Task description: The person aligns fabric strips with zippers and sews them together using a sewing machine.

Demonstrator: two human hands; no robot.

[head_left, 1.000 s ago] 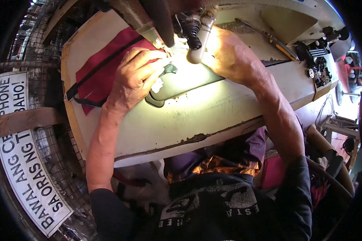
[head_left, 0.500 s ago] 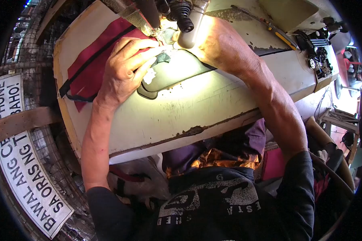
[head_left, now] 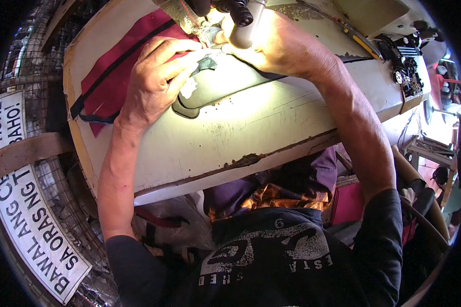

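Under the lit head of a sewing machine (head_left: 182, 15), my left hand (head_left: 159, 77) has its thumb and fingers closed at the edge of something too small to make out. Maroon cloth (head_left: 110, 71) with a black strip (head_left: 123, 64) lies beneath and left of that hand. A dark green scrap (head_left: 206, 64) and a crumpled white piece (head_left: 188, 88) are beside its fingertips. My right hand (head_left: 258, 48) is at the other side of the machine head, its fingers bent in the glare and partly behind a rounded machine part (head_left: 242, 37). What it holds is washed out.
A screwdriver (head_left: 361, 41) with a yellow and black handle lies at the upper right of the worn table (head_left: 251, 133). Bobbin-winding parts (head_left: 405, 71) stand at the right end. Wire mesh with a lettered sign (head_left: 36, 230) is at the left.
The view has shifted, so the table and machine head sit higher and further left. Both hands remain near the machine head, with the left hand's fingers still closed.
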